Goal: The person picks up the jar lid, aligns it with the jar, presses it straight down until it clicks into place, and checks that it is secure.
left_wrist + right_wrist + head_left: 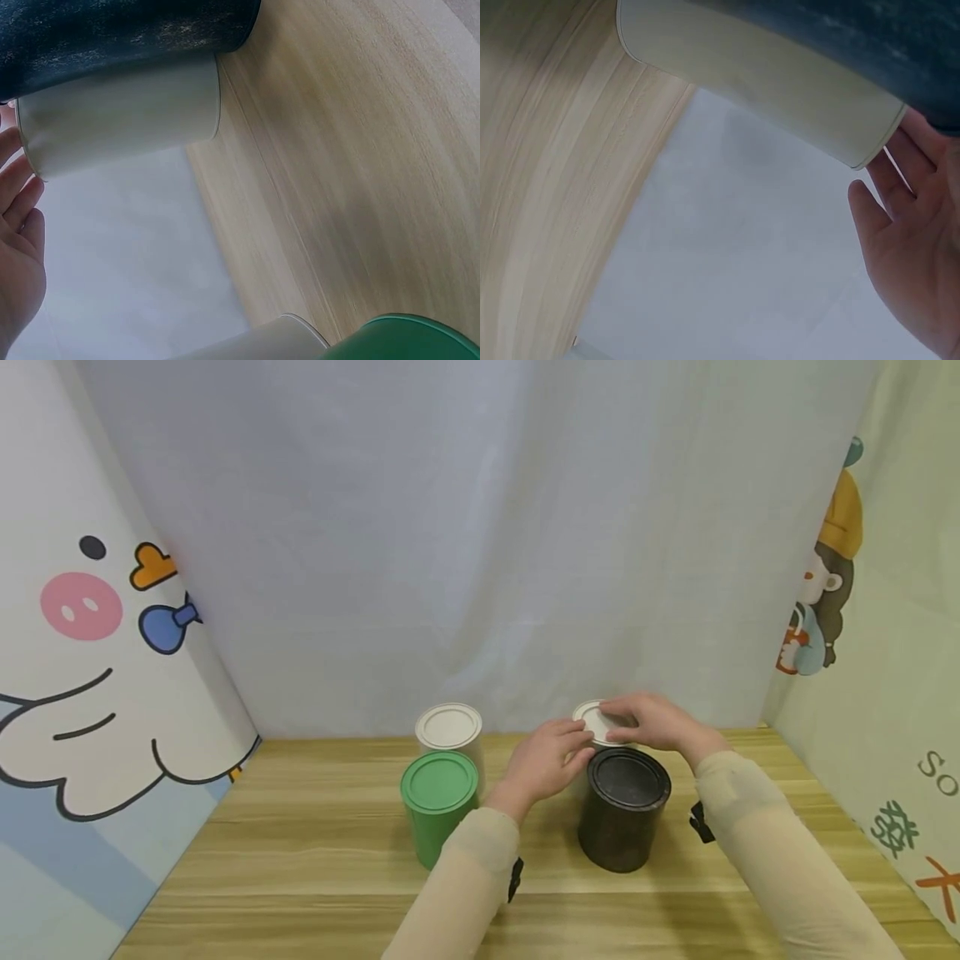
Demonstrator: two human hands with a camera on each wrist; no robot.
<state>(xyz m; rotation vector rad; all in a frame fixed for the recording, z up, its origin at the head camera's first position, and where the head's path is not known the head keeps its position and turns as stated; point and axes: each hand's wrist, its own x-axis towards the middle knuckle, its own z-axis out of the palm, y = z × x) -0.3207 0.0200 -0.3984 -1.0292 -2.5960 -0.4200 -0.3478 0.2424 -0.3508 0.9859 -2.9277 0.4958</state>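
In the head view a white can [598, 723] with a white lid stands behind a black can [628, 779] with a black lid. My right hand [651, 720] reaches over the white can's lid from the right, fingertips on or just above it. From the left, my left hand [542, 762] has its fingertips at the lid's near left edge. The right wrist view shows the right hand's fingers [889, 176] extended by the can's top rim, the thumb spread apart. In the left wrist view the left fingers [16, 176] lie beside that rim, lightly bent.
To the left, a green can [439, 782] stands in front of a second white can [448, 727]. All stand on a wood-grain table [315, 827]. A pale curtain [375, 543] closes off the back, and printed cloths hang at both sides.
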